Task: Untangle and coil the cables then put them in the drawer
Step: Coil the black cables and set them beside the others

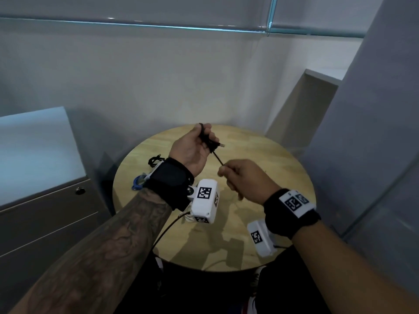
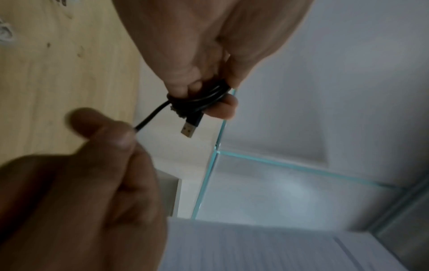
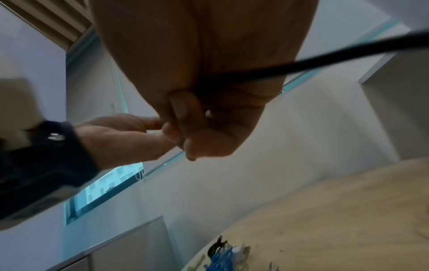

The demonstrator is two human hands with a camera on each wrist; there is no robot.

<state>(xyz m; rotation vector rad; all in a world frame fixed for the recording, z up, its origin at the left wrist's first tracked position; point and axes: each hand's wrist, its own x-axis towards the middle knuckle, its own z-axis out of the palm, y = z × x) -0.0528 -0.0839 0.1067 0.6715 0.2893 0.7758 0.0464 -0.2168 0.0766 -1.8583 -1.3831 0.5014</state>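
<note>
The thin, limp black USB cable point(image 2: 197, 102) looked light; left hand point(image 1: 192, 150) clasped its coil, right hand point(image 1: 244, 180) pinched the taut tail.

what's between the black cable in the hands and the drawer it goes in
Nothing visible lies between them, but the drawer in the cabinet left of the table is closed. Both the left hand and right hand hold the black cable.

Glossy black cable point(image 2: 199, 100), pale wood table point(image 1: 260, 150)
</note>
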